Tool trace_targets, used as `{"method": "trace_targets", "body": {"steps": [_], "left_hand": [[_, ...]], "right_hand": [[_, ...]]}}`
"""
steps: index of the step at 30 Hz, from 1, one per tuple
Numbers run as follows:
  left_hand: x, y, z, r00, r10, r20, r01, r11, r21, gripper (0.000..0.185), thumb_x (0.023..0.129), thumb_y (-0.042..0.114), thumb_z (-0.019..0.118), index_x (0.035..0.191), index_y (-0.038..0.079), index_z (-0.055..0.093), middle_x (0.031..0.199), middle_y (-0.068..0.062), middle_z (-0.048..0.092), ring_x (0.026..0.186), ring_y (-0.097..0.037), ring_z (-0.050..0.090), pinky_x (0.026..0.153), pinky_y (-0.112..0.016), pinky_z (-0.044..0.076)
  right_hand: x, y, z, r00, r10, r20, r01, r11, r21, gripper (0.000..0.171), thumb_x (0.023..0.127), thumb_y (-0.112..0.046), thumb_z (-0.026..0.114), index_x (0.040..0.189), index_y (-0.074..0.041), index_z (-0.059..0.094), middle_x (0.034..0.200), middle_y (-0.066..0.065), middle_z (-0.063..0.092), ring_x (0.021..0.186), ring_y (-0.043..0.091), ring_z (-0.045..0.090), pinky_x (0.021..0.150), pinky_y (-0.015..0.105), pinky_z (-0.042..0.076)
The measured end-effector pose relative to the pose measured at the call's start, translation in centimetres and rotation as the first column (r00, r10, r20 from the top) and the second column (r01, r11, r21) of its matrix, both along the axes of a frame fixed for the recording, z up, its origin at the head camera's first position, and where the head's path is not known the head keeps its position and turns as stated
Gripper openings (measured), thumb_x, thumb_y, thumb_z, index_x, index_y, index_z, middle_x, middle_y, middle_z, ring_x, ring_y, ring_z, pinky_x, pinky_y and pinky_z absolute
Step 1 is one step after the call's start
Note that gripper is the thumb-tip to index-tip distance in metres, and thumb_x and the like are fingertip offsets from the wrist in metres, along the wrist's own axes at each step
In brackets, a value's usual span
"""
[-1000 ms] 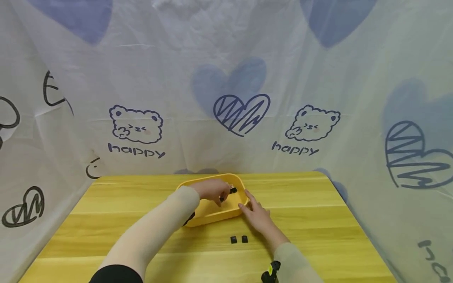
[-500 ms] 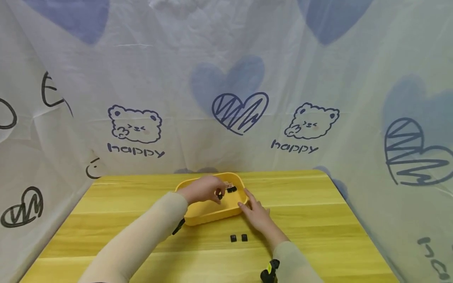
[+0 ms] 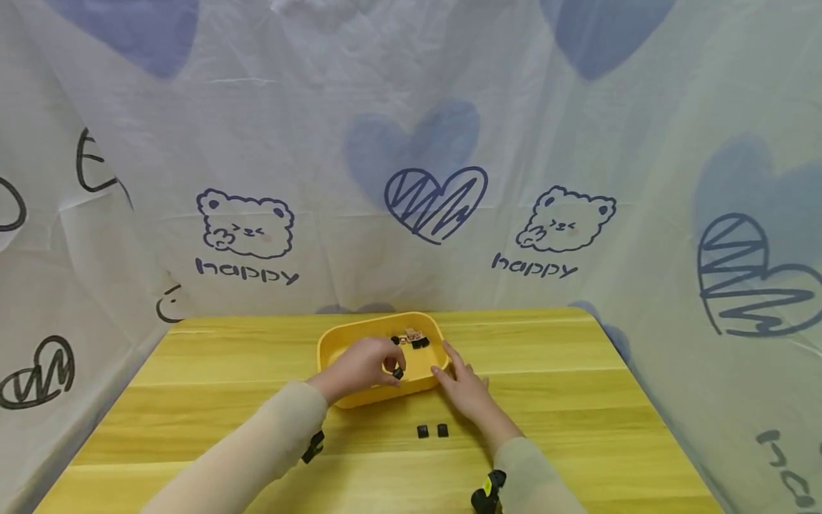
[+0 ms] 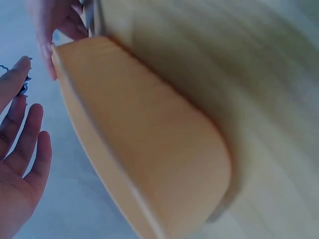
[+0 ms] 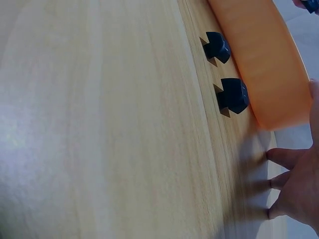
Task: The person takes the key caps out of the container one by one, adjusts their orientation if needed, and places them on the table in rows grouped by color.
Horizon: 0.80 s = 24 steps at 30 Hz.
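In the head view, my left hand [image 3: 366,364] pinches a small black keycap [image 3: 397,373] between thumb and fingertips, above the near side of the yellow tray [image 3: 359,401]. The left wrist view shows that keycap [image 4: 23,88] blurred, with the other fingers held out loosely. My right hand [image 3: 467,392] rests at the tray's right corner, thumb and forefinger against it. Its remaining fingertips stand on the table in the right wrist view. Two black keycaps, a left one [image 3: 422,431] and a right one [image 3: 442,430], lie on the table before the tray.
Inside the tray's far right part lie more black pieces [image 3: 420,343] and a small pale item [image 3: 413,334], too small to make out. The wooden table [image 3: 565,414] extends around the tray. A printed cloth [image 3: 443,285] hangs behind its far edge.
My left hand has come up from inside the tray and moved nearer to me, with the keycap pinched in it. My right hand stays at the tray's corner.
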<state>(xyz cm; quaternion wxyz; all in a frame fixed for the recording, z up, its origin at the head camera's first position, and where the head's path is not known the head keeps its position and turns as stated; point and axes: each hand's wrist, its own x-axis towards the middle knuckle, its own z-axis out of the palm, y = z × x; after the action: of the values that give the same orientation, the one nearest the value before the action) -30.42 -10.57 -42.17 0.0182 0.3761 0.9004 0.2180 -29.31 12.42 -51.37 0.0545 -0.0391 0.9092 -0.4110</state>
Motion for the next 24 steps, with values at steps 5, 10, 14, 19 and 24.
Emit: {"method": "trace_targets", "body": {"steps": [5,10,14,19,24], "left_hand": [[1.0,0.0,-1.0,1.0,0.019,0.024,-0.02,0.999,0.049,0.018,0.077,0.019,0.084,0.087,0.017,0.07,0.077,0.012,0.058,0.071,-0.008,0.054,0.067,-0.024,0.048],[1.9,0.4,-1.6,0.998,0.051,0.037,-0.054,0.995,0.088,0.019,0.075,0.019,0.085,0.087,0.016,0.071,0.074,0.012,0.059,0.069,-0.007,0.054,0.066,-0.024,0.048],[2.6,0.7,-2.0,0.991,0.118,0.057,-0.123,0.988,0.093,0.019,0.073,0.018,0.087,0.086,0.015,0.074,0.072,0.013,0.059,0.067,-0.004,0.052,0.065,-0.024,0.048],[3.6,1.0,-2.7,0.98,0.18,0.084,-0.188,0.977,0.104,0.019,0.072,0.018,0.087,0.085,0.014,0.074,0.072,0.012,0.06,0.065,-0.003,0.052,0.063,-0.023,0.048],[4.6,1.0,-3.4,0.973,0.196,0.119,-0.209,0.971,0.115,0.017,0.073,0.016,0.087,0.085,0.013,0.074,0.072,0.011,0.063,0.064,-0.001,0.054,0.062,-0.023,0.048]], "right_hand": [[0.0,0.0,0.0,1.0,0.002,0.0,-0.002,1.0,0.003,0.069,0.098,-0.058,0.043,0.157,-0.031,0.019,0.15,0.017,0.038,0.137,0.053,0.021,0.105,0.07,-0.006],[0.0,0.0,-0.1,1.0,0.009,-0.007,-0.009,1.0,0.013,0.067,0.099,-0.054,0.044,0.156,-0.029,0.02,0.149,0.018,0.039,0.136,0.054,0.022,0.104,0.072,-0.004],[0.0,-0.1,-0.2,1.0,0.008,-0.009,-0.008,1.0,0.02,0.069,0.098,-0.057,0.043,0.156,-0.029,0.02,0.149,0.018,0.039,0.137,0.053,0.022,0.104,0.072,-0.004],[0.0,-0.1,-0.1,1.0,0.002,-0.007,-0.002,1.0,0.022,0.068,0.098,-0.057,0.043,0.156,-0.029,0.02,0.15,0.017,0.038,0.137,0.053,0.021,0.105,0.071,-0.004],[0.2,-0.2,0.2,1.0,0.001,-0.005,-0.001,1.0,0.015,0.073,0.095,-0.064,0.04,0.156,-0.028,0.021,0.15,0.017,0.037,0.137,0.053,0.021,0.105,0.07,-0.005]]}}
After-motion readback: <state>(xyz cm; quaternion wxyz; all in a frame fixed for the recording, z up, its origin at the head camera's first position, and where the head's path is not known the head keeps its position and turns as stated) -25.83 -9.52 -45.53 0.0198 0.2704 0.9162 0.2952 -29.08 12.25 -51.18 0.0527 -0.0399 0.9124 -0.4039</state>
